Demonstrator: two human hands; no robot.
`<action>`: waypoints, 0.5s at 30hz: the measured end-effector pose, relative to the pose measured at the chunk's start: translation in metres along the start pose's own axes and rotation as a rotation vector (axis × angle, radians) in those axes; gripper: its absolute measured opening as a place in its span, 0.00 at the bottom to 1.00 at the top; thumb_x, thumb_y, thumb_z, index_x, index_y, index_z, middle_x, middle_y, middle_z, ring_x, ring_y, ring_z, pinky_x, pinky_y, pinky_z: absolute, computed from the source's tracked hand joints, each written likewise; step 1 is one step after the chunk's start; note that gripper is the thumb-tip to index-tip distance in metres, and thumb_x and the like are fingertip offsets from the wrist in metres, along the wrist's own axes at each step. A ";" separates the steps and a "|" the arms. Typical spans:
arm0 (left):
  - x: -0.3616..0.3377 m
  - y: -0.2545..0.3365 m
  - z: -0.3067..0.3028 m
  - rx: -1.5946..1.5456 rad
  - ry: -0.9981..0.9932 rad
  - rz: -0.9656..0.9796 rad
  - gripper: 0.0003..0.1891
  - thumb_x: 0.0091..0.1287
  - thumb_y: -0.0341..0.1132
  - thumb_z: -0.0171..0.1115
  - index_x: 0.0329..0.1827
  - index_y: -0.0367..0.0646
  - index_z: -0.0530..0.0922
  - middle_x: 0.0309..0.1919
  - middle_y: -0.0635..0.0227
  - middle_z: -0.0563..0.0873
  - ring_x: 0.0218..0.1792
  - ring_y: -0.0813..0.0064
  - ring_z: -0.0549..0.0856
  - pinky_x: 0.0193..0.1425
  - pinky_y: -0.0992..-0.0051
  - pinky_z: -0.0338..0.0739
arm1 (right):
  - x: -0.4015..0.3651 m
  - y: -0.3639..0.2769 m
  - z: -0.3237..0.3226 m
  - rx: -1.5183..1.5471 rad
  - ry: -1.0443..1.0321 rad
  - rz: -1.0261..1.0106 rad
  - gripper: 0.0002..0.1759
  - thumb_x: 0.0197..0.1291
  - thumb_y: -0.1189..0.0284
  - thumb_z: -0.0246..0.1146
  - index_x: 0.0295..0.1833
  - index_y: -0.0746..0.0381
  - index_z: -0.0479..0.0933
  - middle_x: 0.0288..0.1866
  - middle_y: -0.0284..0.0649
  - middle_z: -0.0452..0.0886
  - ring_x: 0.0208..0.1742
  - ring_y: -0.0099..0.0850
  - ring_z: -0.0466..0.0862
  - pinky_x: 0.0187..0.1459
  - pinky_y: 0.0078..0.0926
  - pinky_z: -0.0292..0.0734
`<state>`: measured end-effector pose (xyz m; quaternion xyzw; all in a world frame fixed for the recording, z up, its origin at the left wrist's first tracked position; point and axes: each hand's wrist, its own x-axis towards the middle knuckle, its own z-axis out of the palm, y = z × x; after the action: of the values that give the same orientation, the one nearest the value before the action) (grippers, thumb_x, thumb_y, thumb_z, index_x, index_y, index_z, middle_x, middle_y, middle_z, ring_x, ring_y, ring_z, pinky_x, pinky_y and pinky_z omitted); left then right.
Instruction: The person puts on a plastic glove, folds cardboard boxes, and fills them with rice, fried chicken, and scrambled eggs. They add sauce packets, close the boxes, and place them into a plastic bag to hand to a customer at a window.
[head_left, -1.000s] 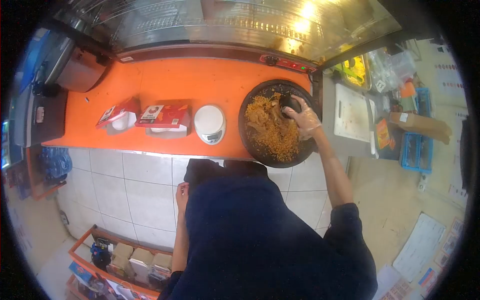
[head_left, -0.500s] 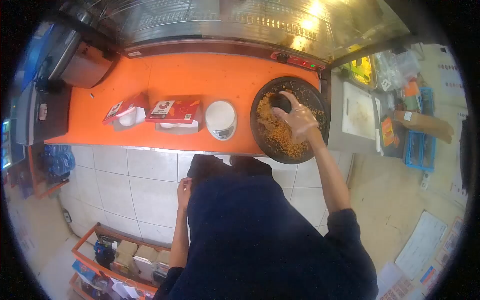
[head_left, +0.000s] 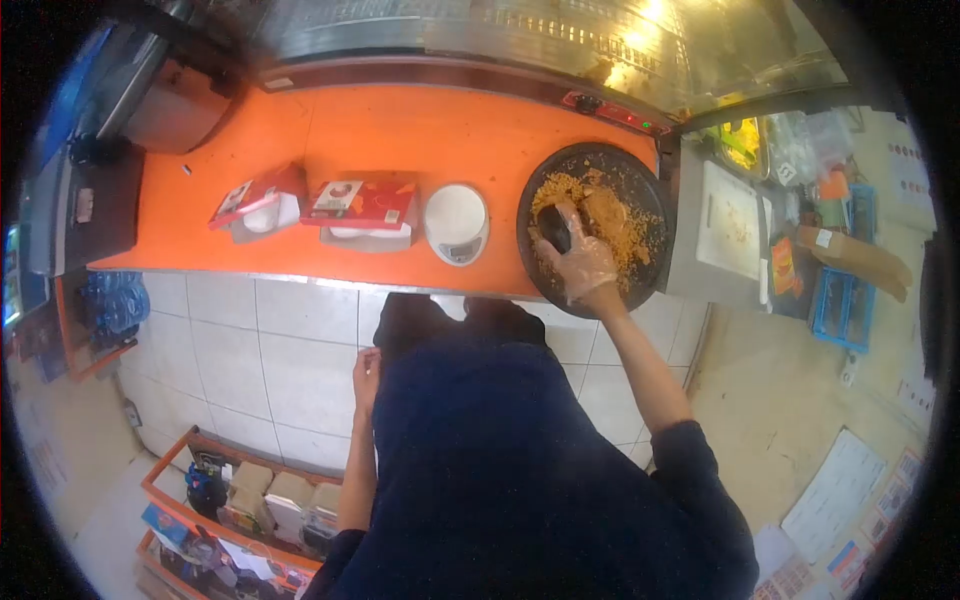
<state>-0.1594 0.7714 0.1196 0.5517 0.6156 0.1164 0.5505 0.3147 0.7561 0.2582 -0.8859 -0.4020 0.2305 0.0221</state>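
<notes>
In the head view, my right hand, in a clear plastic glove, grips a dark pestle. It presses at the left side of a wide black stone mortar. Orange-brown crumbled food is spread over the mortar's bowl, with a larger lump near the middle. My left hand hangs low beside my dark clothing, below the counter edge. Its fingers are loosely curled, and nothing shows in them.
Left of the mortar, a white kitchen scale and two red-and-white food boxes stand on the orange counter. A white cutting board lies to the right. A glass display case borders the counter's back.
My right hand and the pestle have moved toward the left, nearer part of the mortar. A lump of food now shows where they were. The whole view has shifted slightly; my left hand stays low.
</notes>
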 end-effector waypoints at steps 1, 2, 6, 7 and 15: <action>0.007 -0.003 0.003 -0.045 0.009 -0.011 0.11 0.77 0.36 0.55 0.54 0.39 0.79 0.46 0.62 0.86 0.48 0.71 0.83 0.54 0.71 0.76 | 0.005 -0.001 0.001 -0.052 -0.045 0.020 0.42 0.62 0.43 0.64 0.77 0.44 0.61 0.50 0.58 0.85 0.47 0.54 0.87 0.48 0.48 0.82; 0.005 -0.010 0.004 -0.084 0.010 -0.033 0.11 0.77 0.36 0.55 0.54 0.39 0.79 0.46 0.63 0.86 0.48 0.71 0.83 0.54 0.71 0.76 | 0.007 0.004 -0.002 0.023 -0.082 -0.022 0.42 0.63 0.42 0.63 0.78 0.44 0.59 0.48 0.58 0.85 0.45 0.54 0.88 0.46 0.48 0.83; 0.014 -0.003 0.003 -0.073 -0.013 0.002 0.11 0.78 0.35 0.55 0.54 0.39 0.79 0.45 0.64 0.86 0.48 0.72 0.82 0.54 0.71 0.76 | -0.005 -0.002 -0.034 0.074 -0.092 -0.003 0.43 0.65 0.40 0.60 0.80 0.44 0.56 0.40 0.57 0.87 0.40 0.53 0.88 0.44 0.49 0.83; 0.015 -0.001 0.004 -0.093 -0.005 -0.017 0.11 0.78 0.35 0.55 0.54 0.39 0.79 0.45 0.64 0.86 0.48 0.72 0.82 0.54 0.71 0.76 | -0.013 -0.011 -0.036 0.021 -0.071 0.042 0.43 0.65 0.41 0.61 0.80 0.43 0.56 0.39 0.56 0.87 0.40 0.53 0.88 0.44 0.49 0.83; 0.027 -0.012 0.020 -0.131 0.034 0.046 0.10 0.78 0.35 0.55 0.54 0.40 0.79 0.48 0.62 0.85 0.51 0.69 0.83 0.57 0.70 0.76 | 0.004 0.005 -0.038 0.127 -0.096 -0.169 0.40 0.68 0.43 0.59 0.80 0.45 0.56 0.46 0.59 0.86 0.46 0.57 0.87 0.49 0.50 0.81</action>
<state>-0.1441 0.7800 0.0885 0.5266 0.6031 0.1784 0.5720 0.3365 0.7612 0.2897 -0.8336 -0.4606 0.2948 0.0781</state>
